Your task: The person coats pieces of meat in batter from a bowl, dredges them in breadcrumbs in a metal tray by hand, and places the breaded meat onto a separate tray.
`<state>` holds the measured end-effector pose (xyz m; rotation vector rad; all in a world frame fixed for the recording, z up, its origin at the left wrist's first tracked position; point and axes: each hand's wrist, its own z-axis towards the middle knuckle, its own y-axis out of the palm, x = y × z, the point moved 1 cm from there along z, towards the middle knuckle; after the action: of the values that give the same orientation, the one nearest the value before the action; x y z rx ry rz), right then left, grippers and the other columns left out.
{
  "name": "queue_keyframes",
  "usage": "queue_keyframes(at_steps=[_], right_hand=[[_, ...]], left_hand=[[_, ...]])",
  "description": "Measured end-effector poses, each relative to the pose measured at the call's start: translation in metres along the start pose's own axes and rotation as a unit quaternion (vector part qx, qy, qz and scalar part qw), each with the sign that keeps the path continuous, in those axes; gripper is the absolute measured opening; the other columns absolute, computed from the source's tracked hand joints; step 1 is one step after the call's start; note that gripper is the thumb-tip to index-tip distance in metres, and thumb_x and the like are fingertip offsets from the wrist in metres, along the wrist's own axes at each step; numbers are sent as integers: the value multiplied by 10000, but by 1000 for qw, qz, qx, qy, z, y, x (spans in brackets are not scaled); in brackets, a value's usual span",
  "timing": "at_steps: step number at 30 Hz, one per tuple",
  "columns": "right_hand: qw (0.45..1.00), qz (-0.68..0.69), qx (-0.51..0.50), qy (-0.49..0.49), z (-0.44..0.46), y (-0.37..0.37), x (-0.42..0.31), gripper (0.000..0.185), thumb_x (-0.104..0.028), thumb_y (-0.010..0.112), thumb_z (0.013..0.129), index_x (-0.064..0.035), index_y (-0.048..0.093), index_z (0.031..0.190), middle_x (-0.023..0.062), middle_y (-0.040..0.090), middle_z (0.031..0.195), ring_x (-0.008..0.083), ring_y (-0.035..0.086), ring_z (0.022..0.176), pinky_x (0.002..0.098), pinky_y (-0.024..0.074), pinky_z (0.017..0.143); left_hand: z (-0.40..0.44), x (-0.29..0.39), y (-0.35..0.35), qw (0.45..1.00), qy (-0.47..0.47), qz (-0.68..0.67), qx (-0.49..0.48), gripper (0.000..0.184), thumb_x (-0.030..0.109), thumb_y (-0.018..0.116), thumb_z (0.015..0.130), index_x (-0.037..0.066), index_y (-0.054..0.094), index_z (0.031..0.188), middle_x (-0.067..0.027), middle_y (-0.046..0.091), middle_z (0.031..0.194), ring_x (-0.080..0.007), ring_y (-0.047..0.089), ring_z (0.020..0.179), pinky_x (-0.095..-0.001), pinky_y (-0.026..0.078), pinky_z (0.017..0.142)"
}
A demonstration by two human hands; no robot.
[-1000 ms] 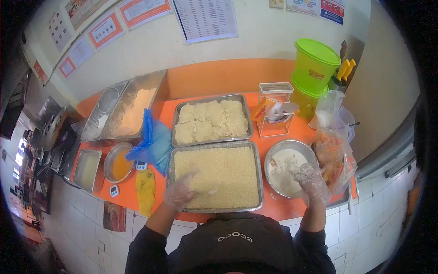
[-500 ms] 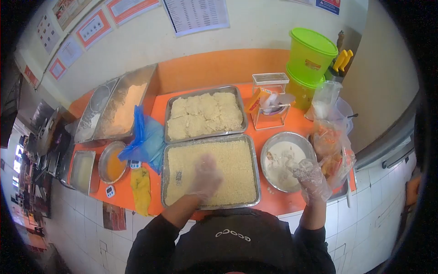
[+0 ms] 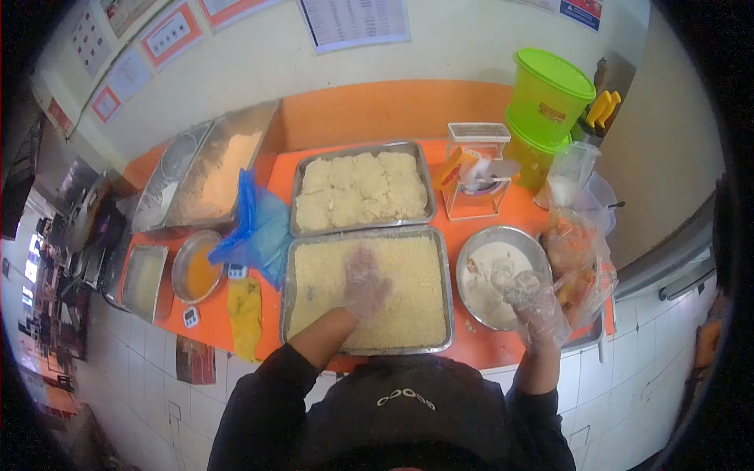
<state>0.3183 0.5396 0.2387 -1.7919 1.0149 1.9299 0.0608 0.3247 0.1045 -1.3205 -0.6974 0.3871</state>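
My left hand (image 3: 367, 286), in a clear plastic glove, lies flat with its fingers apart on the pale crumbs (image 3: 416, 282) in the front metal tray (image 3: 449, 314). Over the near right rim of a metal bowl (image 3: 471, 310) of white batter hangs my right hand (image 3: 538, 306), also gloved. Batter coats its curled fingertips; whether they hold anything is hidden. A few reddish bits show in the batter. Behind the crumbs, a second tray (image 3: 430, 206) holds several crumb-coated pieces (image 3: 365, 188).
To the left are a blue plastic bag (image 3: 267, 228), a yellow cloth (image 3: 245, 314), a bowl of orange liquid (image 3: 201, 267) and metal bins of powder (image 3: 228, 180). A wire rack (image 3: 477, 173), green tubs (image 3: 550, 98) and filled plastic bags (image 3: 572, 251) stand at the right.
My left hand has moved from the tray's left front edge to the middle of the crumbs. My right hand stays at the batter bowl. The view has shifted slightly.
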Motion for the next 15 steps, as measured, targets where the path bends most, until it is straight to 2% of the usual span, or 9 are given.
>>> queue_keyframes(at_steps=[2, 4, 6, 8, 9, 12, 15], right_hand=[[1000, 0, 2, -12, -1, -5, 6, 488, -95, 747, 722, -24, 500, 1137, 50, 546, 1006, 171, 560, 926, 290, 463, 830], [1000, 22, 12, -17, -11, -11, 10, 491, -101, 752, 721, -29, 499, 1136, 48, 545, 1005, 171, 561, 925, 289, 463, 830], [997, 66, 5, -38, -9, -13, 4, 497, -104, 753, 720, -32, 496, 1139, 48, 544, 1010, 171, 563, 926, 289, 463, 831], [999, 41, 0, -23, -9, -13, 3, 487, -107, 755, 717, -35, 506, 1129, 42, 548, 993, 164, 564, 905, 283, 461, 814], [999, 30, -2, -21, -4, -13, 2, 482, -108, 756, 715, -36, 510, 1123, 39, 550, 984, 160, 564, 894, 280, 461, 805], [990, 127, 57, -24, -14, -12, 5, 451, -118, 762, 713, -38, 533, 1093, 27, 560, 942, 142, 556, 842, 266, 450, 756], [999, 9, 44, -22, -9, -16, -4, 462, -112, 760, 714, -40, 527, 1107, 26, 563, 940, 138, 558, 841, 270, 455, 754]], left_hand=[[8, 5, -18, 965, -23, 253, 72, 802, 436, 424, 897, -95, 143, 1429, -298, 76, 1505, -410, 61, 1415, -549, 11, 1126], [-1, 6, -15, 956, -35, 286, 59, 814, 431, 430, 891, -99, 129, 1430, -303, 60, 1505, -408, 43, 1417, -559, 1, 1121], [-6, -17, 23, 993, -45, 106, -12, 830, 432, 446, 880, -99, 125, 1432, -311, 56, 1503, -407, 30, 1418, -571, 3, 1115], [2, -38, 46, 995, -91, 40, -23, 841, 445, 452, 874, -88, 126, 1437, -307, 62, 1504, -399, 21, 1421, -583, 7, 1108], [9, -40, 37, 995, -96, 16, -1, 845, 450, 452, 873, -87, 127, 1438, -306, 66, 1504, -400, 21, 1420, -586, 10, 1107], [3, -46, 14, 991, -88, -39, 91, 855, 467, 450, 874, -92, 129, 1436, -306, 80, 1503, -410, 29, 1417, -587, 21, 1105], [-5, -42, 20, 986, -100, 132, 3, 854, 471, 430, 884, -108, 117, 1429, -300, 70, 1506, -413, 34, 1416, -588, 17, 1105]])
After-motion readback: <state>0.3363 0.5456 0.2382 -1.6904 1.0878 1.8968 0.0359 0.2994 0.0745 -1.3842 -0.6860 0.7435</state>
